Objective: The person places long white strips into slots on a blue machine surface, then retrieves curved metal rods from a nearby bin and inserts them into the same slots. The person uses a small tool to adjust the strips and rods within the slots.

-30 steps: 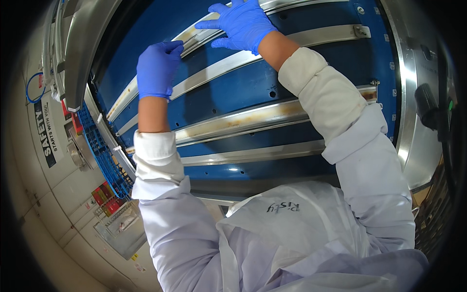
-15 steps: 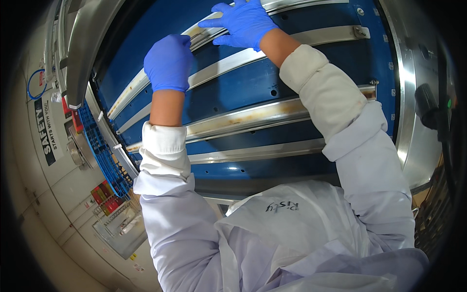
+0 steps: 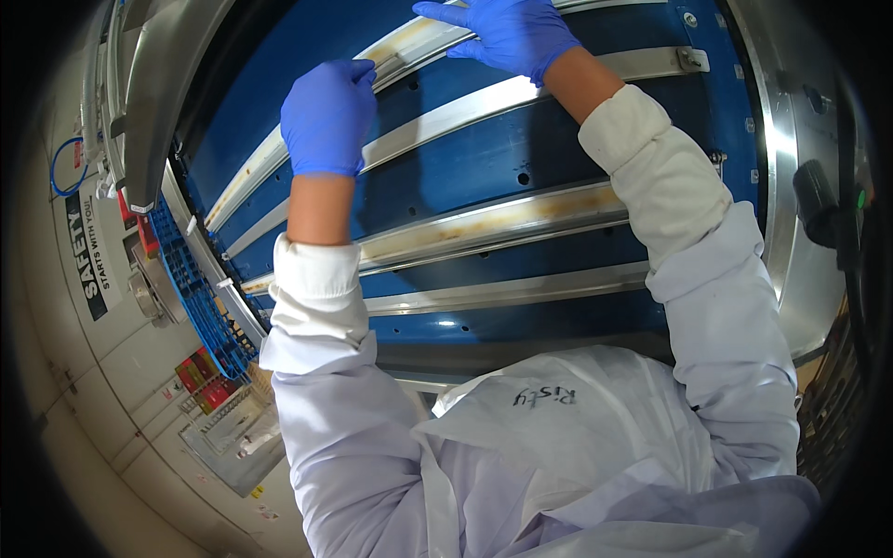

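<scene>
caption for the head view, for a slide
Gloved left hand and right hand at a metal rail across a blue panel.

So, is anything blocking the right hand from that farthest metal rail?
Nothing visible. The blue-gloved right hand is spread over the farthest metal rail, with no object showing between them; whether they touch, I can't tell.

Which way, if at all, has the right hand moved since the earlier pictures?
Yes, rightward: the right hand is now closer to the small bracket at the right end of a metal rail.
</scene>
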